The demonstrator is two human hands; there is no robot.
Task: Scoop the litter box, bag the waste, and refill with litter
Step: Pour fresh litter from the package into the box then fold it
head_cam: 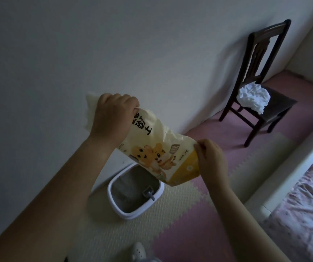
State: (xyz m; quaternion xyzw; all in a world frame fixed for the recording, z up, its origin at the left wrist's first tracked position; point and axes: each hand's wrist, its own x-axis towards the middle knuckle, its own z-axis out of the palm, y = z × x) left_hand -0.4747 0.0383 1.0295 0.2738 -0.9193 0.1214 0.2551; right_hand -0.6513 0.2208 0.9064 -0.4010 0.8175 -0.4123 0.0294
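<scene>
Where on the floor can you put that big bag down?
The litter bag could go on the bare cream mat between the litter box and the white shoe, or the pink mat between the box and the chair. The chair seat is crowded by a crumpled white cloth, and the scoop sits in the box.

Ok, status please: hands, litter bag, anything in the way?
Left hand grips litter bag, upper end; right hand pinches its lower corner. Bag held above litter box. Scoop lies inside box.
</scene>
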